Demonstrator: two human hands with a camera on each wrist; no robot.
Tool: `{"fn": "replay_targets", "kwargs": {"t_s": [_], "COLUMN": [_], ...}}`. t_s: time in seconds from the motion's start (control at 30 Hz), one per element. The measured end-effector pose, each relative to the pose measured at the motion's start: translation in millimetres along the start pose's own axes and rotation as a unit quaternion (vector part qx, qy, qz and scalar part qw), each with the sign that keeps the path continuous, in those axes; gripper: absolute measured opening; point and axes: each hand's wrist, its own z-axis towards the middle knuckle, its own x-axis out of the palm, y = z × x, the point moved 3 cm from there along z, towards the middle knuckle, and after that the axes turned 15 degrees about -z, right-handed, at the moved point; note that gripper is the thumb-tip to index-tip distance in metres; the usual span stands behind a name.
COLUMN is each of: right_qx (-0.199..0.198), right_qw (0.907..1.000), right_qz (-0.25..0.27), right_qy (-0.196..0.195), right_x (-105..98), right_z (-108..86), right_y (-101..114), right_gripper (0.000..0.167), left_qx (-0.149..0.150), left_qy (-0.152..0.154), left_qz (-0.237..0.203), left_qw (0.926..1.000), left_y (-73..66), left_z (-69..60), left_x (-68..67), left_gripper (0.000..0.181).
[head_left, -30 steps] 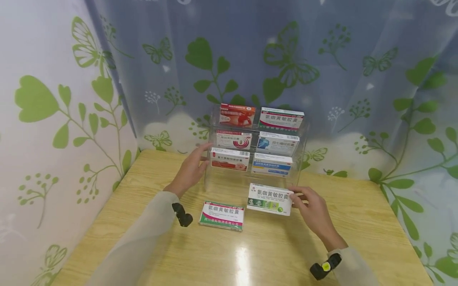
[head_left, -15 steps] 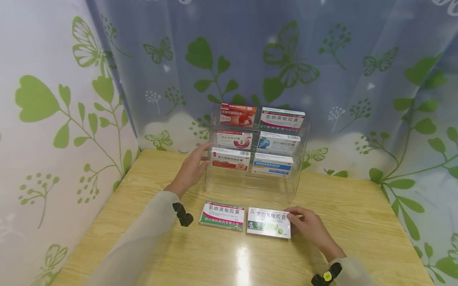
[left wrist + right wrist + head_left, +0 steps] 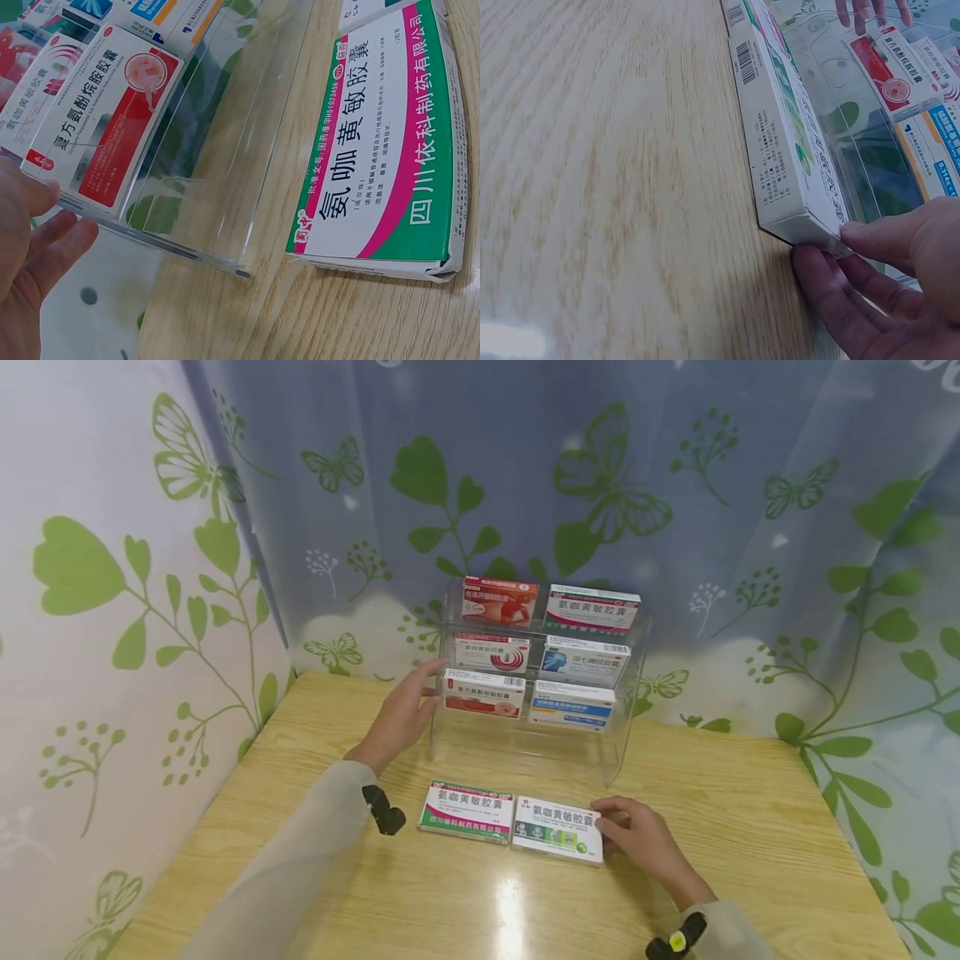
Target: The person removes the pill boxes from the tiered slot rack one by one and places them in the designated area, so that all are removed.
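My right hand (image 3: pixel 643 841) pinches the right end of a white medicine box (image 3: pixel 557 831) with a green picture strip, which lies on the table. In the right wrist view, thumb and fingers hold the corner of this medicine box (image 3: pixel 787 150). Left of it, end to end, lies a green, white and pink medicine box (image 3: pixel 382 150). My left hand (image 3: pixel 405 710) grips the left side of a clear tiered rack (image 3: pixel 517 747), thumb at the side panel's edge (image 3: pixel 30 217). Upright medicine boxes fill three tiers, two per tier, including a red-and-white one (image 3: pixel 483 695) nearest that hand.
Also in the rack's front filled tier stands a blue-and-white medicine box (image 3: pixel 572 706). The wooden table (image 3: pixel 375 893) reaches toward me. Patterned curtain (image 3: pixel 510 485) hangs behind the rack and along the left side.
My right hand has brought the white-and-green medicine box down and toward me from before the rack, laid it on the table and slid it left against the other box. The left hand stays put.
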Motion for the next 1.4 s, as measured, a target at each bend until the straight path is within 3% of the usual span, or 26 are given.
{"fn": "replay_targets", "kwargs": {"t_s": [0.37, 0.57, 0.77, 0.9, 1.13, 1.4], "right_qx": [-0.006, -0.036, -0.083, -0.101, -0.136, -0.153], "right_qw": [0.9995, 0.9975, 0.9846, 0.9764, 0.9664, 0.9532], "right_qz": [-0.029, -0.037, -0.084, -0.089, -0.091, -0.140], "right_qy": [-0.013, -0.048, -0.128, -0.169, -0.198, -0.220], "right_x": [-0.4, -30.2, -73.6, -89.7, -95.8, -89.3], "right_z": [3.7, 9.3, 21.9, 31.2, 47.5, 59.8], "right_y": [3.6, 14.0, 46.1, 66.6, 91.0, 100.1], "right_gripper": [0.028, 0.035, 0.037, 0.037, 0.034, 0.035], "left_qx": [0.002, 0.008, 0.011, 0.011, 0.012, 0.008], "left_qy": [0.000, 0.001, -0.002, -0.002, 0.000, 0.000], "left_qz": [-0.002, 0.002, 0.002, 0.001, -0.007, -0.002], "left_qw": [1.0000, 1.0000, 0.9999, 0.9999, 0.9999, 1.0000], "left_y": [0.5, 0.4, 0.7, 0.3, -0.6, -0.3], "left_z": [-1.3, -1.3, -1.7, -2.3, -2.9, -0.9], "left_x": [-0.1, -0.3, -2.8, -3.1, -1.0, -0.8], "left_gripper": [0.067, 0.067, 0.067, 0.067, 0.068, 0.067]}}
